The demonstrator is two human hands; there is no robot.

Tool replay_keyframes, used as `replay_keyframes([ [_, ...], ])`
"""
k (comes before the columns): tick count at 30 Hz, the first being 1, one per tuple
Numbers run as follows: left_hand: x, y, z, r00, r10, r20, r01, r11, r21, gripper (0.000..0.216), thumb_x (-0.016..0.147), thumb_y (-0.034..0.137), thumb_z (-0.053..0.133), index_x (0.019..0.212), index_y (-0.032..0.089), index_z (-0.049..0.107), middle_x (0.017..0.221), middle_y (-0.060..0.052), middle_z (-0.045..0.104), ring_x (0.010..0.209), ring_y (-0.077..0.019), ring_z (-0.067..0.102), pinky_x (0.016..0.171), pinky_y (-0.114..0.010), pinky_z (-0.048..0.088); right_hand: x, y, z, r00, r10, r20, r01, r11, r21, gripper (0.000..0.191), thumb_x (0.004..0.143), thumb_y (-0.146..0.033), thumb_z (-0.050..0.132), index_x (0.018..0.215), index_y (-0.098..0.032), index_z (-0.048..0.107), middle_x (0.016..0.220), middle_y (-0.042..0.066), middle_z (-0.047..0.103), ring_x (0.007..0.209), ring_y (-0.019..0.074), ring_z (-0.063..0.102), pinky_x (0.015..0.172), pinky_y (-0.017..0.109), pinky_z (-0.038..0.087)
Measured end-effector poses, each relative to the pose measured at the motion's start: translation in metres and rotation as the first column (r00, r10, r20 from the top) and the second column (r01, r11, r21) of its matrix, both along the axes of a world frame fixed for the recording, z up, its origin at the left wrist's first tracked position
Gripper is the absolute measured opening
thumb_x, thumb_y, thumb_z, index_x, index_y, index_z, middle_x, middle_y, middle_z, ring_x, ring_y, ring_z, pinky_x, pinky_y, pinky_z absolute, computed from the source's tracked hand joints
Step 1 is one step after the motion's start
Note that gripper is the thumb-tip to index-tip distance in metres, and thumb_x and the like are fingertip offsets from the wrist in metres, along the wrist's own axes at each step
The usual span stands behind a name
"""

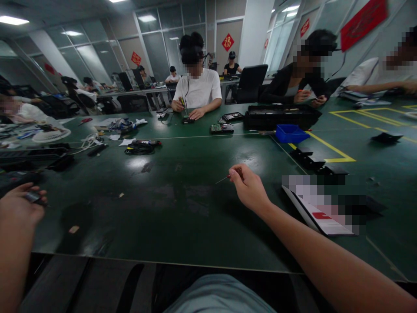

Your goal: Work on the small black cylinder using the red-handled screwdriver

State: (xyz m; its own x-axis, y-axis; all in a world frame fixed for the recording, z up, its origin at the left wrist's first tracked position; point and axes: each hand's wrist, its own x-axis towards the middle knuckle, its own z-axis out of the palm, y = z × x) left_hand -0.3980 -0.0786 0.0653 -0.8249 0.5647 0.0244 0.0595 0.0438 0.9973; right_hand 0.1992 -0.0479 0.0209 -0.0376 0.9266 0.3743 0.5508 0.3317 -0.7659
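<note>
Over the green table (156, 234), my right hand (249, 189) is closed around the handle of a thin screwdriver (222, 180). Its slim metal shaft points left, and a bit of reddish handle shows between the fingers. At the far left edge of the view, my left hand (22, 204) is closed on a small dark object with a shiny side (34, 198); its kind is too blurred to make out. Right of my right forearm lies a white box or booklet with a red mark (321, 215), partly pixelated.
Ahead lie a coiled black cable (140, 148), an opened hard drive (222, 128), a blue bin (291, 133) and a long black case (282, 117). Black bracket-like pieces (312, 161) sit at right. Across the table, a person in a white shirt (198, 89) works with a screwdriver.
</note>
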Motion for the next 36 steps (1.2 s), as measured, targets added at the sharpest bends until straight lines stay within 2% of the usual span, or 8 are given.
replay_keyframes([
  [4, 0.084, 0.023, 0.009, 0.975, -0.051, 0.218, 0.027, 0.993, 0.111, 0.018, 0.067, 0.004, 0.049, 0.078, 0.016, 0.055, 0.062, 0.001, 0.052, 0.057, -0.0136, 0.05, 0.053, -0.022, 0.04, 0.0, 0.0, -0.001, 1.0, 0.004, -0.001, -0.004, 1.0, -0.003, 0.021, 0.099, -0.038, 0.047, 0.095, -0.022, 0.061, 0.084, 0.005, 0.071, 0.078, 0.0219, 0.067, 0.069, 0.034, 0.047],
  [7, 0.139, 0.039, 0.007, 0.914, -0.307, 0.266, 0.267, 0.948, 0.176, 0.019, 0.073, 0.005, 0.054, 0.087, 0.015, 0.062, 0.071, 0.0, 0.056, 0.065, -0.0141, 0.053, 0.057, -0.025, 0.044, 0.0, 0.002, -0.003, 1.0, 0.004, -0.011, -0.004, 1.0, -0.008, 0.022, 0.099, -0.039, 0.047, 0.095, -0.022, 0.061, 0.084, 0.005, 0.071, 0.078, 0.0216, 0.067, 0.069, 0.033, 0.046],
  [13, 0.24, 0.058, 0.003, 0.677, -0.707, 0.204, 0.666, 0.707, 0.24, 0.031, 0.072, 0.008, 0.062, 0.102, 0.013, 0.065, 0.084, -0.004, 0.059, 0.074, -0.015, 0.055, 0.066, -0.025, 0.048, 0.001, 0.001, -0.003, 0.999, 0.0, -0.039, -0.001, 1.0, -0.018, 0.024, 0.099, -0.042, 0.048, 0.094, -0.022, 0.062, 0.081, 0.004, 0.07, 0.076, 0.0211, 0.066, 0.067, 0.033, 0.046],
  [17, 0.303, 0.064, -0.001, 0.502, -0.857, 0.112, 0.827, 0.514, 0.227, 0.045, 0.064, 0.007, 0.063, 0.108, 0.015, 0.064, 0.091, -0.004, 0.059, 0.08, -0.0153, 0.056, 0.074, -0.026, 0.048, 0.002, -0.001, 0.0, 0.999, 0.02, -0.05, -0.021, 0.999, -0.029, 0.025, 0.099, -0.044, 0.049, 0.096, -0.023, 0.061, 0.085, 0.005, 0.07, 0.079, 0.0217, 0.067, 0.069, 0.033, 0.047],
  [20, 0.341, 0.068, -0.009, 0.433, -0.901, -0.029, 0.896, 0.427, 0.12, 0.053, 0.064, 0.003, 0.064, 0.114, 0.019, 0.06, 0.1, -0.004, 0.061, 0.087, -0.0164, 0.058, 0.083, -0.03, 0.048, 0.003, -0.001, 0.001, 0.998, 0.033, -0.056, -0.035, 0.999, -0.027, 0.023, 0.099, -0.041, 0.048, 0.098, -0.023, 0.062, 0.088, 0.005, 0.071, 0.081, 0.0216, 0.067, 0.071, 0.034, 0.047],
  [28, 0.405, 0.069, -0.031, 0.264, -0.884, -0.387, 0.904, 0.366, -0.22, 0.033, 0.082, 0.009, 0.067, 0.112, 0.021, 0.061, 0.117, -0.01, 0.068, 0.109, -0.0246, 0.063, 0.101, -0.044, 0.045, 0.001, 0.001, -0.002, 1.0, 0.009, -0.015, -0.009, 1.0, -0.004, 0.022, 0.099, -0.038, 0.049, 0.094, -0.023, 0.064, 0.081, 0.003, 0.071, 0.077, 0.0206, 0.067, 0.07, 0.033, 0.046],
  [33, 0.408, 0.063, -0.043, 0.142, -0.859, -0.492, 0.902, 0.317, -0.292, 0.031, 0.084, 0.011, 0.069, 0.113, 0.022, 0.066, 0.119, -0.009, 0.068, 0.112, -0.0247, 0.062, 0.102, -0.042, 0.046, 0.001, 0.001, -0.002, 1.0, -0.014, 0.021, 0.013, 1.0, 0.021, 0.024, 0.097, -0.042, 0.053, 0.091, -0.023, 0.065, 0.077, 0.002, 0.071, 0.071, 0.0197, 0.065, 0.066, 0.032, 0.044],
  [36, 0.403, 0.066, -0.055, 0.137, -0.855, -0.5, 0.905, 0.314, -0.288, 0.038, 0.082, 0.009, 0.072, 0.118, 0.022, 0.066, 0.122, -0.008, 0.067, 0.114, -0.0245, 0.062, 0.103, -0.041, 0.046, 0.001, 0.001, -0.002, 1.0, -0.022, 0.004, 0.022, 0.999, 0.046, 0.026, 0.096, -0.044, 0.055, 0.086, -0.022, 0.065, 0.072, 0.001, 0.069, 0.066, 0.0182, 0.063, 0.062, 0.031, 0.043],
])
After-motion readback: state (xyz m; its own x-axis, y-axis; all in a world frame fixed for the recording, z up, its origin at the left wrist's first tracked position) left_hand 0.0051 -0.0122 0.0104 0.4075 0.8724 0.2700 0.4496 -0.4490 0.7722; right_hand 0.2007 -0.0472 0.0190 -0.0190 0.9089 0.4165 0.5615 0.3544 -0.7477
